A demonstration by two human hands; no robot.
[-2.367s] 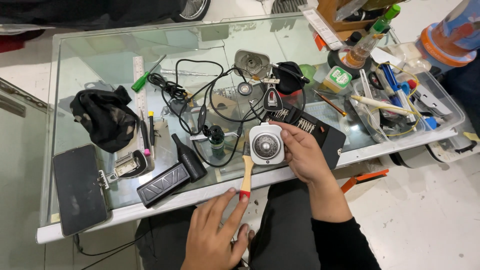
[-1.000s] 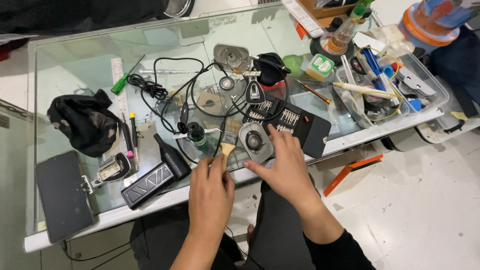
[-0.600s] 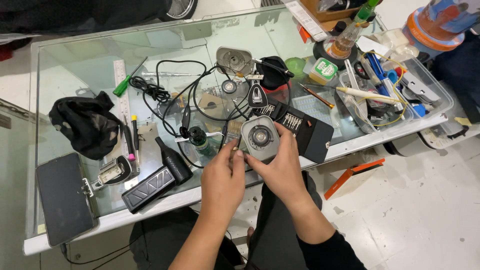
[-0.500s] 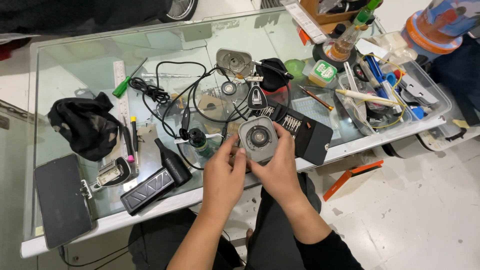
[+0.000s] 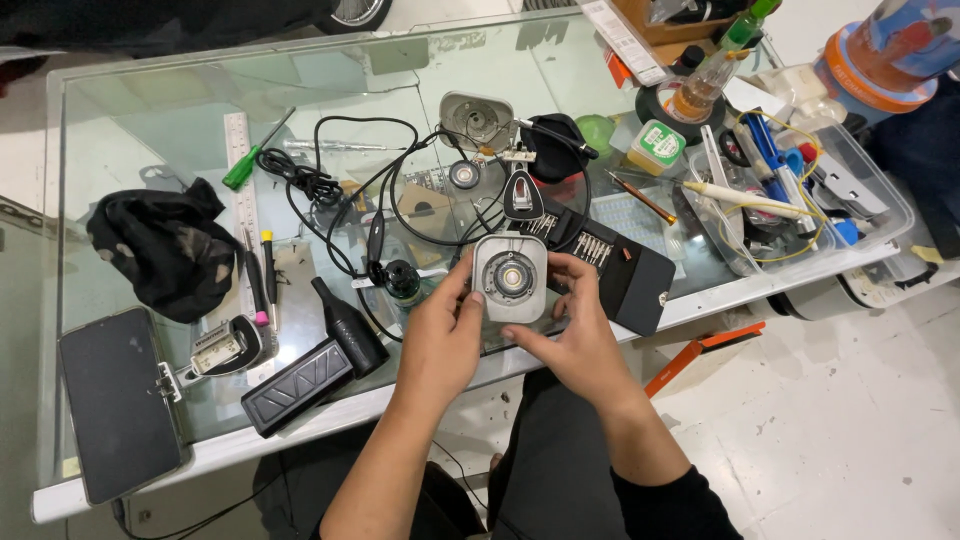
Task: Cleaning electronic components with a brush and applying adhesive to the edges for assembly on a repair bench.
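Held above the near edge of the glass table [image 5: 150, 120], between both grips: a small white camera housing [image 5: 510, 277] with a round lens window. Left hand [image 5: 440, 345] pinching its left side, right hand [image 5: 575, 335] cupping the right edge and underside, fingers curled. Probably light, rigid plastic, smooth and a bit slippery; lens face likely fragile. Best taken by the side edges. Just beyond the right grip, a black screwdriver bit case [image 5: 625, 275].

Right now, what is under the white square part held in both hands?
The white part is held above the glass table edge by the left hand and right hand. Black cable runs beside it; anything directly beneath is covered.
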